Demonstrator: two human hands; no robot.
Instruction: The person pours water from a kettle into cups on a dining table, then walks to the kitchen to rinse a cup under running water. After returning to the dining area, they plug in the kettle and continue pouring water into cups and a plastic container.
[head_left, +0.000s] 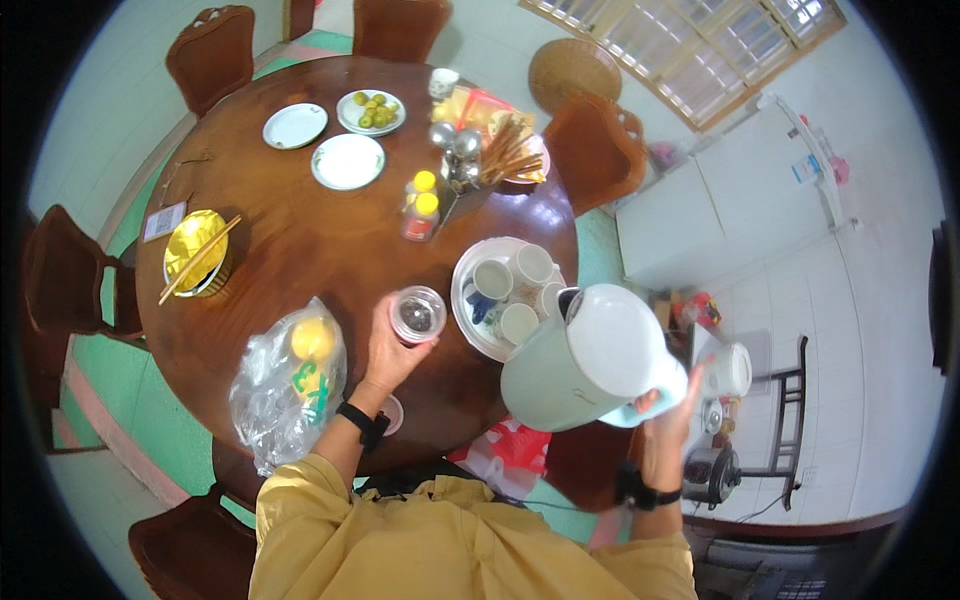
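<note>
My left hand is wrapped around a clear cup with dark contents, above the near part of the round wooden table. My right hand grips the handle of a pale green electric kettle with a white lid, its spout towards the cups. Behind the kettle a round white tray holds several pale cups. A round pink-rimmed lid lies beside my left wrist.
Left of my left hand lies a clear plastic bag with yellow fruit. Farther left stands a foil-covered bowl with chopsticks. Two yellow-capped bottles, plates and a plate of green fruit are farther back. Chairs surround the table.
</note>
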